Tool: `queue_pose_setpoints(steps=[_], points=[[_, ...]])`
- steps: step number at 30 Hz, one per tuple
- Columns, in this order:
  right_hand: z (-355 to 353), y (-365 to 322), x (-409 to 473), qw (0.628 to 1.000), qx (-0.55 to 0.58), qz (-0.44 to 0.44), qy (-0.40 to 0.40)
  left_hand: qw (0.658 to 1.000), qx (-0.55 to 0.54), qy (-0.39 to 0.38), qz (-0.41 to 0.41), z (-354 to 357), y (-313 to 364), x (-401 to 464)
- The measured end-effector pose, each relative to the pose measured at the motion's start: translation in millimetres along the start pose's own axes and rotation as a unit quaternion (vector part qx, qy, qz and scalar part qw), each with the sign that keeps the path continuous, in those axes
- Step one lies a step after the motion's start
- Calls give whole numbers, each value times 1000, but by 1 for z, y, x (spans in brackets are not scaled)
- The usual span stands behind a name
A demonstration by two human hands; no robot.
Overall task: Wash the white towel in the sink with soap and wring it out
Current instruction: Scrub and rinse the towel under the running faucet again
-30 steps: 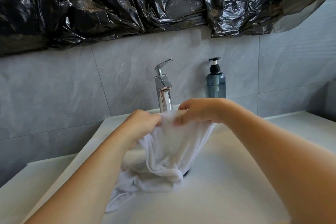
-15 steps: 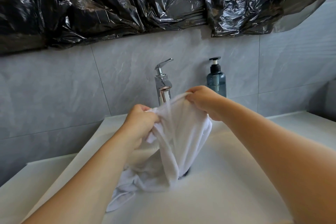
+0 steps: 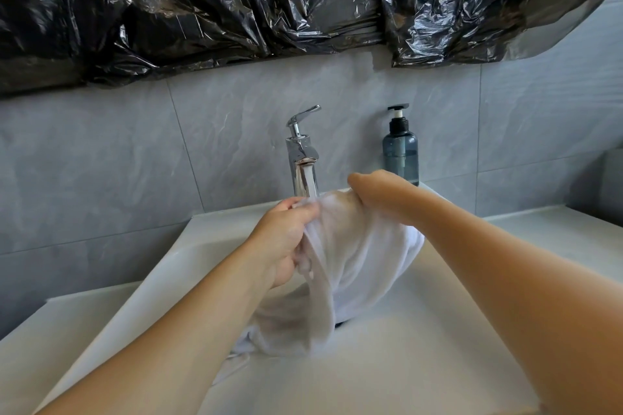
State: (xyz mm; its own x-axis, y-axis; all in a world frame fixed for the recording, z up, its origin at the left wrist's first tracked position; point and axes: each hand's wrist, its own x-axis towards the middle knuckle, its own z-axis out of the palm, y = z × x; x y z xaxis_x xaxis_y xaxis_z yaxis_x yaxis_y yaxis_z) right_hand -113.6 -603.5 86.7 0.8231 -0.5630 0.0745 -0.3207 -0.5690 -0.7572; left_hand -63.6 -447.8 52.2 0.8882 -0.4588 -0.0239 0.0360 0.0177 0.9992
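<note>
Both hands hold the towel [image 3: 354,266] up over the sink [image 3: 421,364], and against half a second ago they sit closer together and lower, with the right hand [image 3: 381,194] dropped from beside the soap bottle [image 3: 400,153] to just above the basin's back edge. The left hand [image 3: 286,232] grips a bunched fold, its fingers curled round the cloth and flecked with suds; the right hand's fingers curl over the top edge, pinching it. Between them the towel now stretches less taut, and the wet white cloth hangs in soft folds, thin enough near the top to show skin through it. Its lower end trails on the basin floor near the drain, one loose corner lying toward the near left. Farther back, the faucet [image 3: 301,158] runs a stream onto the top of the towel, as before. Black plastic [image 3: 236,3] covers the wall above the grey tiles.
</note>
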Motion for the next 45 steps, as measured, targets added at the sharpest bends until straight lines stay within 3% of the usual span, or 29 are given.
queue_pose_setpoints(steps=[3,8,11,17,23,30,35,37,40,43,45], points=[[2,0,3,998,-30,-28,-42,998,-31,49,3,-3,2,6],[8,4,0,983,64,0,-172,989,-58,135,11,-14,9,14],[16,3,-3,973,12,-46,-226,979,-73,191,6,-24,17,14],[28,2,-1,960,-61,-130,-241,950,-151,272,21,-34,25,20],[30,0,-3,960,-78,-174,-205,936,-145,310,80,-38,26,21],[28,0,3,980,39,-107,-164,959,-106,246,89,-33,27,20],[24,-3,5,977,138,-70,-149,988,-97,116,16,-28,32,16],[26,-5,2,978,153,-51,-135,996,-55,74,0,-25,30,14],[27,-5,-1,981,141,-30,-126,996,56,73,3,-20,19,15],[22,-9,-6,982,147,-4,-120,969,224,103,23,-18,11,12],[20,-11,-8,979,155,-9,-132,963,249,100,33,-22,9,13]])
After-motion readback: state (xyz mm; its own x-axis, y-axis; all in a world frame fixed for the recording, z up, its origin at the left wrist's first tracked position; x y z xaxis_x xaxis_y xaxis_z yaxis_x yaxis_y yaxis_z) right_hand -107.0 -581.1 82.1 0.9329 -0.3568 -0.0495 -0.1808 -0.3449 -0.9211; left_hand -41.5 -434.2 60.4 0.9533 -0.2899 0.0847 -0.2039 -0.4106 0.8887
